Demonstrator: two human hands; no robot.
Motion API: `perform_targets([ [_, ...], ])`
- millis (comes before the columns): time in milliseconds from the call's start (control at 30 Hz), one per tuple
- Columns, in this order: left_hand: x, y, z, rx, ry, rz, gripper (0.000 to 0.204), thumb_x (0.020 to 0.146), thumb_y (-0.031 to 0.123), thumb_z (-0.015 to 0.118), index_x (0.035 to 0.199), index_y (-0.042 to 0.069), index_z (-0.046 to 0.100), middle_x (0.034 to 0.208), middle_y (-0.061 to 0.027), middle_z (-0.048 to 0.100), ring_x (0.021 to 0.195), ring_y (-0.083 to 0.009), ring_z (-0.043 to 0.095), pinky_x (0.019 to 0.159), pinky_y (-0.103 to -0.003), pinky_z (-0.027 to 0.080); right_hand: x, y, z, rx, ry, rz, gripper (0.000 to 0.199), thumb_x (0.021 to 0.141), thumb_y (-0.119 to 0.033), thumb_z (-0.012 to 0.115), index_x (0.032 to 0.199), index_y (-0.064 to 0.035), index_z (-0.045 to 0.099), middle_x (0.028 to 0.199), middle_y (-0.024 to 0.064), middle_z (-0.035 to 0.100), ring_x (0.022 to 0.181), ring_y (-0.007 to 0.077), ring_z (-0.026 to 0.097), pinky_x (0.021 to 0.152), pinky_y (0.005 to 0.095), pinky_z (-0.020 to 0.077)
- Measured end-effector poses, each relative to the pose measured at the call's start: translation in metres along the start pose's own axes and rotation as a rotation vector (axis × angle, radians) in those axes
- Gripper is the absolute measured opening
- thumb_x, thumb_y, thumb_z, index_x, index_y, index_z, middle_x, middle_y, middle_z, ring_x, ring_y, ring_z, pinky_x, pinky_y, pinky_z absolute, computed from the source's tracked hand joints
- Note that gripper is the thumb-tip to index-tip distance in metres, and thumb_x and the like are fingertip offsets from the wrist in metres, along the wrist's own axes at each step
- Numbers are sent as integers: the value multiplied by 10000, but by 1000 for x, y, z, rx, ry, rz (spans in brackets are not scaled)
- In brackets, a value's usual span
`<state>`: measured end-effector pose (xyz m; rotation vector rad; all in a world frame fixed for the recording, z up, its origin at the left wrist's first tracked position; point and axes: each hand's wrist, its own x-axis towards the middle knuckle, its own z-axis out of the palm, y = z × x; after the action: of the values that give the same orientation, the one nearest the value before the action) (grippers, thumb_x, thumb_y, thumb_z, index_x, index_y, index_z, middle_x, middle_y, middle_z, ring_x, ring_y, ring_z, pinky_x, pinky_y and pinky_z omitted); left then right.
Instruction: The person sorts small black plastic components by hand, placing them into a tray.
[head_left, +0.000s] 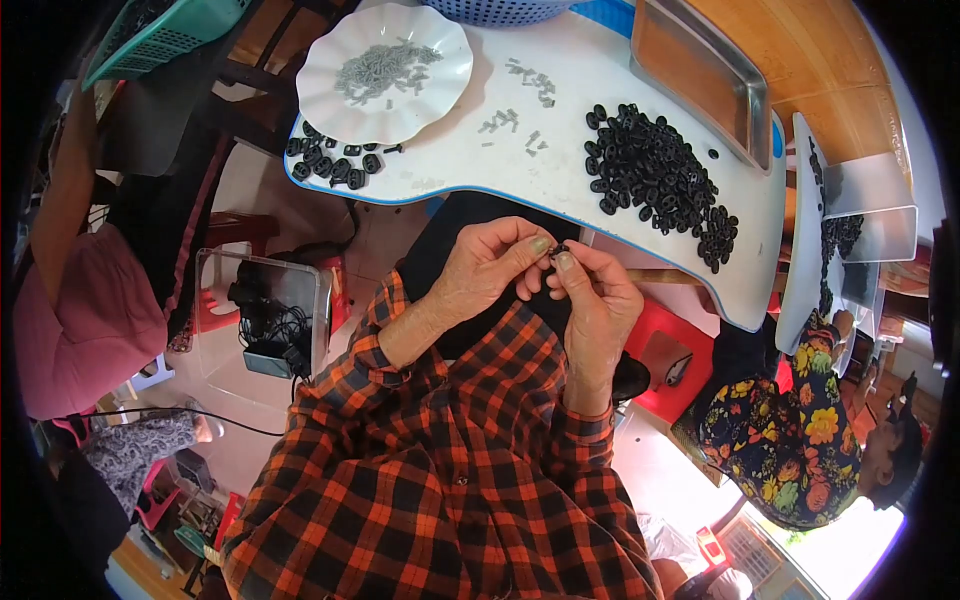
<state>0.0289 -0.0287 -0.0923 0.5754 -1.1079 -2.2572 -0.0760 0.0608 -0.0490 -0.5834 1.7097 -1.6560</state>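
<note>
Left hand [490, 265] and right hand [597, 295] are pinching a small black part [557, 250] between fingertips, near the surface's [555, 185] front edge. Black oval pieces [650, 165] are lying heaped at right; a scalloped white plate [315, 88] is holding short grey rods [385, 72].

We see a bright view, light blazing white at the lower right, where it bleaches the floor [660, 475] and leaves a violet fringe at the rim; the left side is dimmer, the metal tray [695, 80] gleams, edges of the white table [550, 180] bow, black fills our corners, and the dark piece [558, 250] in the fingers [567, 264] is too tiny to make out
</note>
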Motion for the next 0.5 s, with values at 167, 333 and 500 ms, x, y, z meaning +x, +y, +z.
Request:
perform_targets([
  [167,0,0,1,54,17,14,207,960,145,512,972,-34,613,727,-29,606,586,-59,546,505,-189,467,0,0,2,-19,15,-9,131,851,-43,650,965,22,647,739,29,637,639,58,561,593,180,464],
  [333,-1,1,3,135,40,67,207,964,153,507,934,-27,606,750,-19,602,586,-50,541,498,-181,460,-2,-5,6,-117,36,-50,117,851,-17,639,963,19,644,765,25,635,673,59,582,599,183,476],
  [500,-3,3,6,278,81,148,184,955,136,518,897,-21,594,718,-19,590,561,-41,533,479,-181,445,-6,1,8,-124,52,-122,124,842,19,633,966,22,639,811,29,629,687,62,592,610,184,482],
])
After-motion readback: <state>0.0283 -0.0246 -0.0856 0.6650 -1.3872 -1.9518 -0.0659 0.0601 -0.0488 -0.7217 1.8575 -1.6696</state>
